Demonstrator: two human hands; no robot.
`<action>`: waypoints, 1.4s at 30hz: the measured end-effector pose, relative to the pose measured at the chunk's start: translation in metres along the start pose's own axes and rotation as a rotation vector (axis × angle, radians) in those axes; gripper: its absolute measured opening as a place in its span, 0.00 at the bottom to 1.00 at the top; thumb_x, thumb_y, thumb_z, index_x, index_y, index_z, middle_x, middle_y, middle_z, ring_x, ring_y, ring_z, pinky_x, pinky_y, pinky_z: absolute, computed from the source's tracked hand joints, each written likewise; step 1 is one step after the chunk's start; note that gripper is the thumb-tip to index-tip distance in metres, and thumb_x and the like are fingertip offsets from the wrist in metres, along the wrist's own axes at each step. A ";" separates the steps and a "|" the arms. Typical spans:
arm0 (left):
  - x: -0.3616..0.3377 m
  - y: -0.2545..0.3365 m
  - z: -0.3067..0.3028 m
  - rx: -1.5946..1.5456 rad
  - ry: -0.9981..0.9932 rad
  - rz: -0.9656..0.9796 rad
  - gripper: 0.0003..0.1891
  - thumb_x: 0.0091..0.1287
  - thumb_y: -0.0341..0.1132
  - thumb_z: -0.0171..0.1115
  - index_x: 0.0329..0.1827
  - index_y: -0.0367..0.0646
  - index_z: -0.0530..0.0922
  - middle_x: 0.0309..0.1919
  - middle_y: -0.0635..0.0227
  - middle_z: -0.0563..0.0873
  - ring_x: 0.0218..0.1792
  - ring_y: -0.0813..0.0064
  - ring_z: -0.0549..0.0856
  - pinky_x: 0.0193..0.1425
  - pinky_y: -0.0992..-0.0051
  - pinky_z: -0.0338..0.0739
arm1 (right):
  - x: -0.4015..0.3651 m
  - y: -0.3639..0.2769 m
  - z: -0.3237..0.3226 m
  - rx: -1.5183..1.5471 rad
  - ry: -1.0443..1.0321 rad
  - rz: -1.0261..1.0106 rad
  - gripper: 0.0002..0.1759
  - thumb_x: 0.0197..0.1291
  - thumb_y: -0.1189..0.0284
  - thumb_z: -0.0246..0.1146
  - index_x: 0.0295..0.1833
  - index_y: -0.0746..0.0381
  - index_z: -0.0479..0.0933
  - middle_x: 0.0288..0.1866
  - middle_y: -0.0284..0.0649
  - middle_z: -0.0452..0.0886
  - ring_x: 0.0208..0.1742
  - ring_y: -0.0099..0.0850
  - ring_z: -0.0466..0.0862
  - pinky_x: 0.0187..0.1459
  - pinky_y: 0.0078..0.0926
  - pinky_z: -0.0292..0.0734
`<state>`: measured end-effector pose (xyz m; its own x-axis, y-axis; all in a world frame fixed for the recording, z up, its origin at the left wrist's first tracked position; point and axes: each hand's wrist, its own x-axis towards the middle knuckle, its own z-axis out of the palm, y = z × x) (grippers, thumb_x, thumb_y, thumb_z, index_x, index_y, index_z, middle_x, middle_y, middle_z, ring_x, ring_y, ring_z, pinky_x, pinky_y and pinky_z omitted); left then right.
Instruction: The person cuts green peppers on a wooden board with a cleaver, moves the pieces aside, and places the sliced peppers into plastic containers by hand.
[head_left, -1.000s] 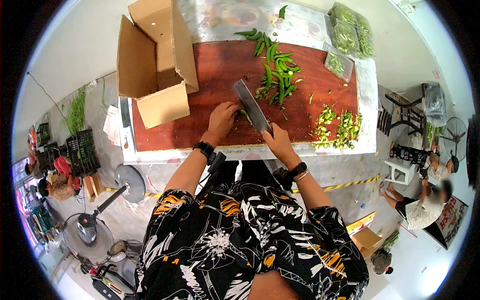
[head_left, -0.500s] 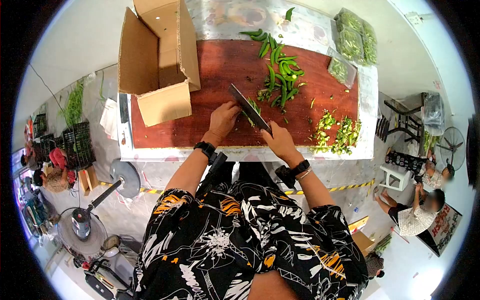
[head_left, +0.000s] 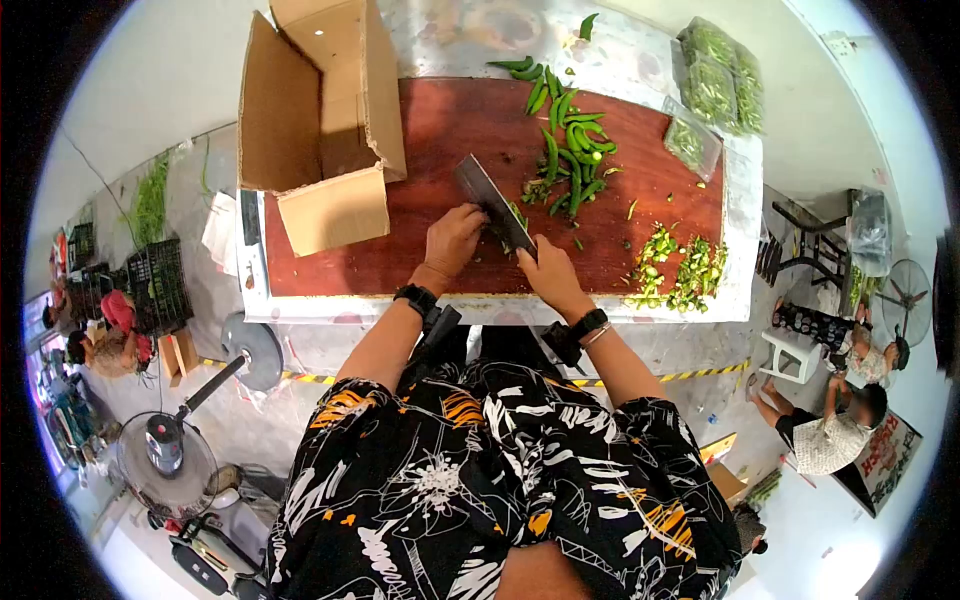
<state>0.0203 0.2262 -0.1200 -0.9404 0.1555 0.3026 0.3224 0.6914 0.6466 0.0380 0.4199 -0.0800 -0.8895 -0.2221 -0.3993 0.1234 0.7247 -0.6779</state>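
My right hand (head_left: 552, 276) grips the handle of a cleaver (head_left: 488, 196), its dark blade pointing up and to the left over the reddish-brown board (head_left: 430, 130). Close against the blade's left side, my left hand (head_left: 456, 240) has its fingers curled together at the board; whatever they hold is hidden. Green slivers (head_left: 519, 215) show along the blade's right edge. Beyond the cleaver lies a pile of whole green chili peppers (head_left: 575, 155). Chopped chili pieces (head_left: 695, 272) form two heaps at the board's right front corner.
An open cardboard box (head_left: 335, 215) stands on the board's left side. Clear packs of green vegetables (head_left: 712, 75) are stacked at the back right, with another pack (head_left: 690, 145) on the board's edge. People (head_left: 828, 425) sit off to the right, near a white stool (head_left: 790, 352).
The cleaver's blade has turned so more of its broad side shows. My left hand stays beside it, shifted only slightly, and my right hand keeps its grip.
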 end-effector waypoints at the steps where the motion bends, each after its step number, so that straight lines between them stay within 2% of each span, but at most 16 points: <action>1: 0.002 0.001 0.001 0.011 -0.009 0.005 0.07 0.53 0.28 0.61 0.35 0.45 0.78 0.39 0.70 0.80 0.40 0.63 0.80 0.39 0.68 0.78 | -0.001 0.001 -0.001 0.001 0.010 0.002 0.17 0.61 0.61 0.54 0.38 0.68 0.68 0.26 0.58 0.77 0.32 0.56 0.77 0.33 0.50 0.70; 4: 0.003 0.000 -0.003 -0.021 -0.086 -0.039 0.08 0.52 0.28 0.64 0.36 0.44 0.80 0.39 0.65 0.82 0.41 0.60 0.81 0.42 0.68 0.78 | 0.000 -0.001 -0.011 0.042 0.053 -0.057 0.18 0.61 0.61 0.55 0.37 0.68 0.68 0.26 0.57 0.76 0.31 0.55 0.77 0.32 0.49 0.69; 7: 0.002 0.001 -0.007 -0.053 -0.075 -0.015 0.07 0.52 0.28 0.64 0.35 0.43 0.80 0.38 0.65 0.81 0.41 0.60 0.81 0.42 0.67 0.77 | -0.008 -0.007 -0.023 0.074 0.024 -0.049 0.17 0.60 0.61 0.55 0.38 0.68 0.69 0.26 0.57 0.76 0.30 0.55 0.77 0.32 0.48 0.69; 13: 0.002 -0.001 -0.007 -0.079 -0.060 -0.016 0.07 0.52 0.28 0.64 0.34 0.43 0.79 0.35 0.64 0.81 0.39 0.58 0.80 0.40 0.66 0.77 | -0.010 -0.010 -0.032 -0.050 -0.086 -0.071 0.17 0.60 0.61 0.55 0.38 0.68 0.69 0.26 0.57 0.77 0.30 0.55 0.77 0.33 0.48 0.70; 16: 0.000 -0.001 -0.004 -0.088 0.026 0.030 0.06 0.53 0.28 0.62 0.33 0.45 0.79 0.37 0.69 0.81 0.40 0.63 0.80 0.39 0.68 0.77 | -0.004 -0.006 -0.023 -0.081 -0.103 -0.072 0.18 0.60 0.61 0.55 0.39 0.68 0.69 0.26 0.57 0.77 0.31 0.55 0.77 0.33 0.49 0.70; 19: 0.002 -0.002 -0.004 -0.034 -0.067 -0.023 0.05 0.53 0.27 0.61 0.33 0.44 0.79 0.38 0.68 0.82 0.41 0.63 0.81 0.40 0.68 0.78 | 0.010 -0.006 -0.003 -0.051 -0.038 -0.078 0.18 0.60 0.61 0.55 0.39 0.68 0.70 0.26 0.57 0.77 0.31 0.55 0.77 0.33 0.50 0.70; 22: 0.001 0.001 -0.008 -0.062 -0.011 0.000 0.05 0.54 0.27 0.61 0.34 0.42 0.79 0.38 0.66 0.81 0.41 0.62 0.81 0.41 0.67 0.78 | 0.015 -0.011 0.002 -0.099 0.037 -0.073 0.18 0.61 0.60 0.55 0.39 0.68 0.69 0.26 0.57 0.77 0.32 0.55 0.77 0.34 0.49 0.70; 23: 0.003 -0.001 -0.008 -0.062 -0.011 0.011 0.05 0.54 0.27 0.61 0.34 0.42 0.79 0.38 0.66 0.81 0.41 0.62 0.81 0.41 0.67 0.78 | 0.016 -0.011 -0.001 -0.061 0.022 -0.063 0.18 0.61 0.60 0.54 0.39 0.68 0.69 0.26 0.57 0.77 0.32 0.55 0.77 0.34 0.49 0.70; 25: 0.002 -0.008 -0.006 -0.081 -0.078 0.018 0.08 0.53 0.25 0.62 0.36 0.39 0.79 0.42 0.60 0.81 0.43 0.56 0.81 0.44 0.65 0.77 | 0.015 -0.017 -0.013 -0.030 0.003 -0.055 0.19 0.61 0.60 0.54 0.39 0.68 0.69 0.26 0.57 0.77 0.31 0.55 0.77 0.34 0.49 0.70; 29: 0.001 -0.008 -0.008 -0.102 -0.073 0.039 0.07 0.53 0.24 0.62 0.36 0.39 0.79 0.41 0.59 0.81 0.43 0.56 0.80 0.45 0.65 0.77 | 0.004 -0.015 -0.027 -0.041 -0.063 -0.064 0.19 0.60 0.60 0.55 0.38 0.68 0.69 0.27 0.58 0.77 0.32 0.55 0.78 0.33 0.49 0.70; 31: 0.001 -0.009 -0.006 -0.079 -0.038 0.072 0.03 0.54 0.25 0.59 0.32 0.39 0.78 0.36 0.63 0.81 0.41 0.59 0.80 0.41 0.67 0.77 | 0.004 -0.016 -0.029 -0.058 -0.093 -0.074 0.19 0.60 0.60 0.55 0.38 0.68 0.69 0.27 0.58 0.77 0.33 0.55 0.78 0.33 0.49 0.70; 33: 0.000 -0.010 -0.004 -0.090 -0.025 0.078 0.04 0.54 0.24 0.59 0.32 0.39 0.78 0.36 0.62 0.81 0.41 0.59 0.79 0.41 0.67 0.77 | 0.003 -0.018 -0.029 -0.091 -0.130 -0.059 0.19 0.60 0.59 0.55 0.37 0.68 0.70 0.29 0.58 0.77 0.33 0.56 0.78 0.34 0.50 0.70; 39: 0.005 -0.009 -0.007 -0.055 -0.054 0.104 0.04 0.53 0.24 0.59 0.32 0.38 0.78 0.36 0.61 0.81 0.41 0.58 0.79 0.42 0.66 0.77 | 0.018 -0.012 0.006 -0.055 0.029 -0.104 0.19 0.61 0.59 0.55 0.39 0.68 0.69 0.29 0.59 0.77 0.34 0.57 0.77 0.35 0.52 0.70; 42: 0.002 -0.007 -0.005 -0.037 -0.070 0.091 0.04 0.54 0.24 0.59 0.33 0.39 0.78 0.36 0.62 0.81 0.42 0.58 0.79 0.43 0.66 0.77 | 0.017 -0.014 0.003 -0.035 0.022 -0.076 0.20 0.61 0.59 0.54 0.40 0.69 0.69 0.29 0.59 0.77 0.34 0.57 0.77 0.36 0.51 0.70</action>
<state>0.0169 0.2175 -0.1206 -0.9118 0.2660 0.3127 0.4094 0.6462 0.6441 0.0225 0.4042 -0.0790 -0.9053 -0.2631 -0.3334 0.0401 0.7285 -0.6839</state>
